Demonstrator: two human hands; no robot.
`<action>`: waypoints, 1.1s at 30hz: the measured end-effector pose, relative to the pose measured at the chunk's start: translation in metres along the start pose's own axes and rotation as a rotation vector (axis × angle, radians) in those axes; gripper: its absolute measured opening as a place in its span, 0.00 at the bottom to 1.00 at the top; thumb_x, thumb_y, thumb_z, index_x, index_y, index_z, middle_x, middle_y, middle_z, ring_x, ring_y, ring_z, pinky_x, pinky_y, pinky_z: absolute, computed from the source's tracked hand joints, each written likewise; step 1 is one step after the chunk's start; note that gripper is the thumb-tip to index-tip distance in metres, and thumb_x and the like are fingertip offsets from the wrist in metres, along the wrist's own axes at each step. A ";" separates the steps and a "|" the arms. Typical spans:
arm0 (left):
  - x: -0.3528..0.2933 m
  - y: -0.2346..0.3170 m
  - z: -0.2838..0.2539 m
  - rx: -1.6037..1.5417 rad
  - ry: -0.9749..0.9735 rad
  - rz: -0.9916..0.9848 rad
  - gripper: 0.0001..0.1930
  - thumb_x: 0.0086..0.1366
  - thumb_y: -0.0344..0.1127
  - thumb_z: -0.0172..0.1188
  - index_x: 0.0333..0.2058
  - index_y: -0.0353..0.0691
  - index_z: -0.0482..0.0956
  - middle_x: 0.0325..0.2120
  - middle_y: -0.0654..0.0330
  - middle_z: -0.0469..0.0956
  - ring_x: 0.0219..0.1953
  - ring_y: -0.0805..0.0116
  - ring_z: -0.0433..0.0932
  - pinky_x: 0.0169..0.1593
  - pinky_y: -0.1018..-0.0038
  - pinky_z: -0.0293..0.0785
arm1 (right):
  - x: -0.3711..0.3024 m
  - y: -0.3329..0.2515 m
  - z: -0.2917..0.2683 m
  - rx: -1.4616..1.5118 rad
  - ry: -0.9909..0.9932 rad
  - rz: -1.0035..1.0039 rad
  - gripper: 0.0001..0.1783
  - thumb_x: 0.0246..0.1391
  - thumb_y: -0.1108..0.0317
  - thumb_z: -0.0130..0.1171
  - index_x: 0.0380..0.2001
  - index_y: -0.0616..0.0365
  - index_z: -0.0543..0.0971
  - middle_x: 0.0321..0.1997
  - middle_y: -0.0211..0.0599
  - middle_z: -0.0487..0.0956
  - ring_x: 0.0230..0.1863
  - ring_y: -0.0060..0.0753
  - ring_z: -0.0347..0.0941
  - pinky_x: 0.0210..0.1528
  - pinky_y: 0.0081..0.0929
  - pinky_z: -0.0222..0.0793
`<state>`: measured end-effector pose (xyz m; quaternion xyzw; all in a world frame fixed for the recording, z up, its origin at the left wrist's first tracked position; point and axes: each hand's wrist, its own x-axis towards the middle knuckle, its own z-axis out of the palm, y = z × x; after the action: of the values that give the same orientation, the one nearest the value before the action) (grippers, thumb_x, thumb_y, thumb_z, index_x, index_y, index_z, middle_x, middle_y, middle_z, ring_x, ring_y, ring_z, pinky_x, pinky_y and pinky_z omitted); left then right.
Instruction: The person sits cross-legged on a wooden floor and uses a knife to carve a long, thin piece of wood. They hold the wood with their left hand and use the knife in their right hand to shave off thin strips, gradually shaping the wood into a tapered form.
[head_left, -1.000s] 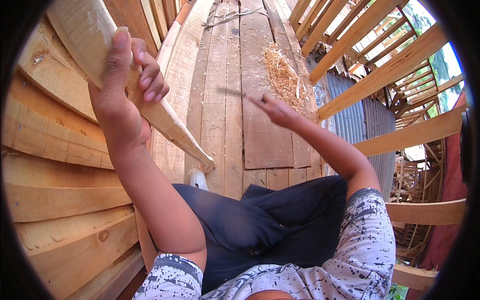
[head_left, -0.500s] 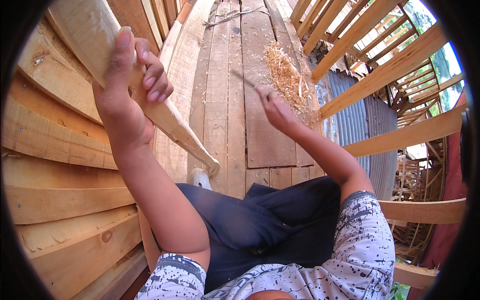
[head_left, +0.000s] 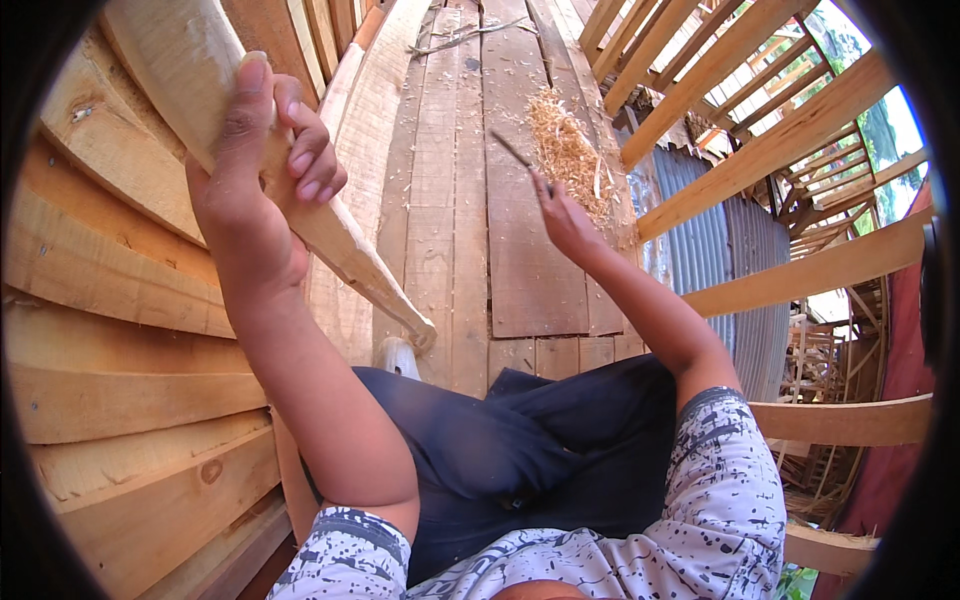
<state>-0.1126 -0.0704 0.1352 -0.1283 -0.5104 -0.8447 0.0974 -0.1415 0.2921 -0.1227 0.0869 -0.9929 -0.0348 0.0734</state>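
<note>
My left hand (head_left: 262,165) is wrapped round a long pale carved wooden piece (head_left: 345,255), thumb along its top face. The piece slants from the upper left down to a rounded, knobbed end near my knee. Out over the floor, apart from the wood, my right hand (head_left: 570,222) is closed on a thin dark knife-like tool (head_left: 512,150). The tool points up and to the left; its handle is mostly hidden in my fingers, so its exact kind is unclear.
A heap of wood shavings (head_left: 568,150) lies on the plank floor (head_left: 535,280) beyond my right hand. Stacked boards (head_left: 130,290) form a wall at the left. A wooden railing (head_left: 820,265) and corrugated metal sheets (head_left: 690,215) stand at the right. Thin sticks (head_left: 465,35) lie far ahead.
My right hand has shifted a little to the right with the tool, whose tip is now closer to the shavings. My left hand and the wooden piece have hardly moved.
</note>
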 end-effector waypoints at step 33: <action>-0.003 -0.006 0.020 -0.019 -0.051 -0.021 0.20 0.68 0.54 0.56 0.28 0.43 0.67 0.15 0.68 0.58 0.15 0.81 0.55 0.21 0.82 0.53 | 0.016 0.009 -0.050 0.517 -0.008 0.489 0.22 0.63 0.59 0.50 0.54 0.62 0.70 0.41 0.63 0.79 0.48 0.60 0.76 0.50 0.52 0.68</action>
<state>-0.1095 -0.0499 0.1386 -0.1453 -0.5058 -0.8471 0.0740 -0.1511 0.2954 -0.0706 -0.1376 -0.9606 0.2360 0.0515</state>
